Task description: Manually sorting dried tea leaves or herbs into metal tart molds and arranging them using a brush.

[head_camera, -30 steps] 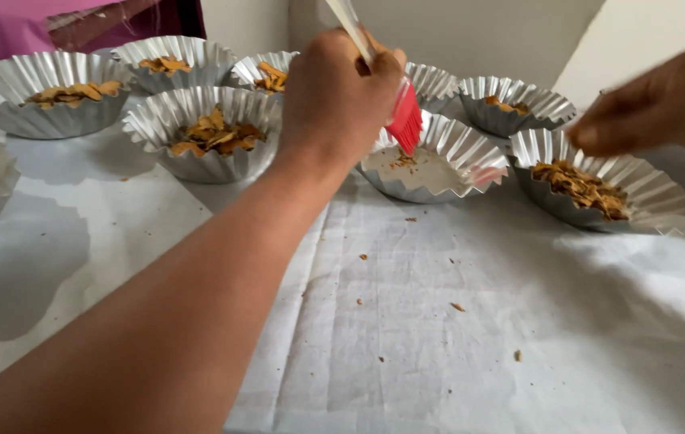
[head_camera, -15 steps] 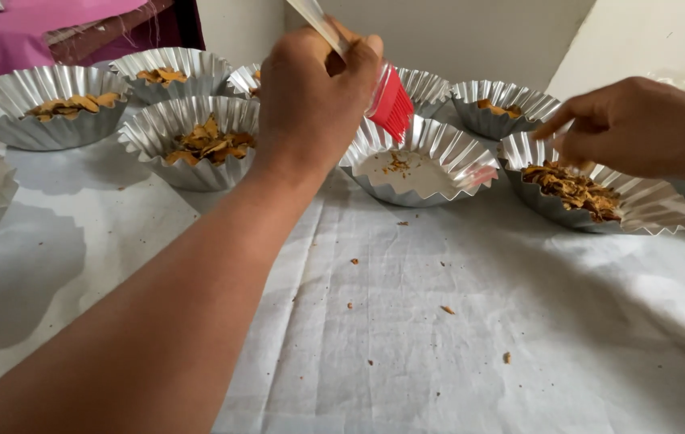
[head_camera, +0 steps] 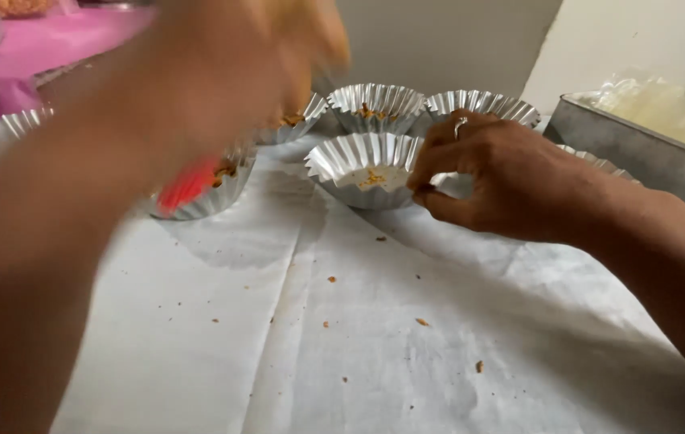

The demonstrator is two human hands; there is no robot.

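My right hand pinches the near right rim of a fluted foil cup that holds only a few brown crumbs. My left hand is a blur at the upper left, its forearm crossing the left of the view. The red bristles of a pastry brush show below that arm, over another foil cup with brown pieces inside. The brush handle is hidden in the blur.
More foil cups with brown pieces stand behind, one in the middle and one to its right. A grey metal tray of pale material sits at the right. White paper with scattered crumbs covers the table. A pink cloth lies far left.
My left hand swung fast to the left with the brush, off the nearly empty cup. My right hand moved left from the filled cup and took the nearly empty cup's rim. The view shifted right.
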